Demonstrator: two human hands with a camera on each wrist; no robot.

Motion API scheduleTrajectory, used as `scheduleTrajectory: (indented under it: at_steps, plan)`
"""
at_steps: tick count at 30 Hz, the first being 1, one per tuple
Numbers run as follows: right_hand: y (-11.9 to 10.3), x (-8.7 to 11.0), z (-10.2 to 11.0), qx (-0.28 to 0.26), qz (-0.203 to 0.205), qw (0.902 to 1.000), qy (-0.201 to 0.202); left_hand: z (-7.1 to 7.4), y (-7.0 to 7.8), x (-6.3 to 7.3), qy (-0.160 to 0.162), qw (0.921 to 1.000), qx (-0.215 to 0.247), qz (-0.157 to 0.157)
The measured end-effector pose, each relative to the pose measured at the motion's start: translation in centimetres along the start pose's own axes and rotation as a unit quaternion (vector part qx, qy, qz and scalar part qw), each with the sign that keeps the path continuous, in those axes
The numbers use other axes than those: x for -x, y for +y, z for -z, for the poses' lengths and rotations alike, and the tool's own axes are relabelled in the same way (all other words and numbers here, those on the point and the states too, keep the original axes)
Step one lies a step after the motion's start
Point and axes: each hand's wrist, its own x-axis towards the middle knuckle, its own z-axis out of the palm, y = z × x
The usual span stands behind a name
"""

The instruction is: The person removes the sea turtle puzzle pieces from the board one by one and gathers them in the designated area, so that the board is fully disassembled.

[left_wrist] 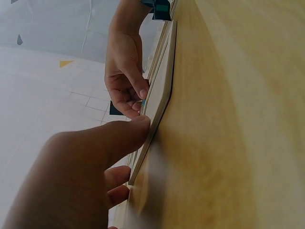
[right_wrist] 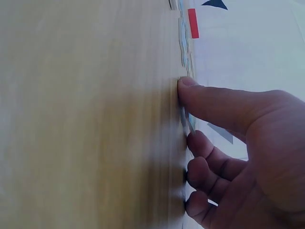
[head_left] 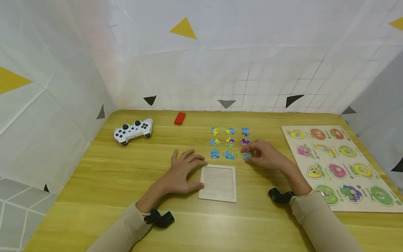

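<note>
A shallow square wooden puzzle tray [head_left: 218, 200] lies in the middle of the table in the head view. My left hand [head_left: 182, 175] touches its left edge with the thumb low and fingertips near the upper corner, fingers spread and fairly straight. Beyond the tray, several colourful jigsaw pieces [head_left: 230, 155] lie apart in rows. At the near right of these rows, my right hand [head_left: 267, 155] pinches a blue and green jigsaw piece [head_left: 247, 158] between thumb and forefinger. Much of that piece is hidden by the fingers. In the right wrist view, the thumb [right_wrist: 209, 101] presses on its edge.
A wooden fruit knob puzzle board [head_left: 343, 206] lies to the right, beside my right forearm. A white game controller [head_left: 133, 131] stands at the back left, and a red block [head_left: 179, 118] sits near the back edge. White patterned cloth [head_left: 201, 73] hangs behind the table.
</note>
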Motion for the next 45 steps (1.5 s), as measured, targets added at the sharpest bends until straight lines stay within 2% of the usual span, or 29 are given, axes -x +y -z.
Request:
scheduleTrajectory:
  at_steps: [26,39,45]
  plan:
    - [0.46,-0.03,-0.07,-0.008,-0.012,0.9999,-0.004,-0.38,-0.32,-0.40,0.001,1.0000,-0.007,-0.002]
    - [0.66,0.06,0.03,-0.023,-0.005,0.9997,0.004,-0.59,-0.55,-0.52,0.003,0.9999,0.012,-0.007]
    - [0.67,0.38,-0.02,-0.036,-0.013,0.9990,0.023,-0.36,-0.76,-0.44,0.007,0.9996,0.026,-0.007]
